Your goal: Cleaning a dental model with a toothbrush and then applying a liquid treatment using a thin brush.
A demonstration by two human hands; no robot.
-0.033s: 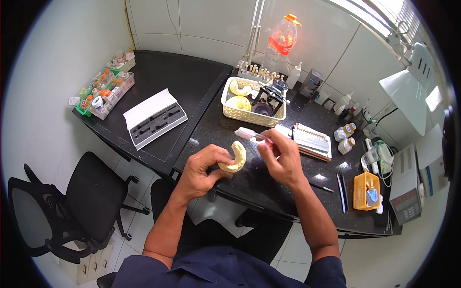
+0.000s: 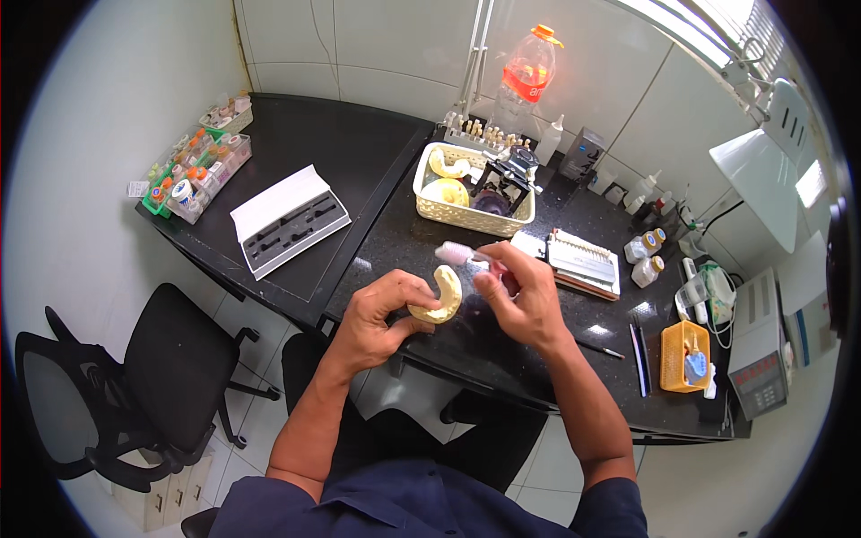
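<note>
My left hand (image 2: 381, 316) is closed on a pale yellow, horseshoe-shaped dental cast (image 2: 447, 294), thumb below and fingers over its left end. The cast's open curve faces left. Just right of it, my right hand (image 2: 527, 294) grips a brush (image 2: 457, 254) with a pale pink and white head and a see-through handle. The brush head hangs above the cast's upper tip, apart from it. My fingers hide the far end of the handle. Behind both hands, a cream basket (image 2: 462, 215) holds more yellow casts and a black dental articulator (image 2: 511, 184).
A white case (image 2: 291, 224) with a dark insert lies open on the left desk, near bins of small jars (image 2: 197, 175). A shade guide (image 2: 583, 264), small bottles (image 2: 644, 255) and an orange basket (image 2: 684, 359) stand right. A lamp (image 2: 753, 179) overhangs that side.
The brush has turned slightly in my right hand, its head showing more side-on and a little lower. The cast has shifted slightly right in my left hand.
</note>
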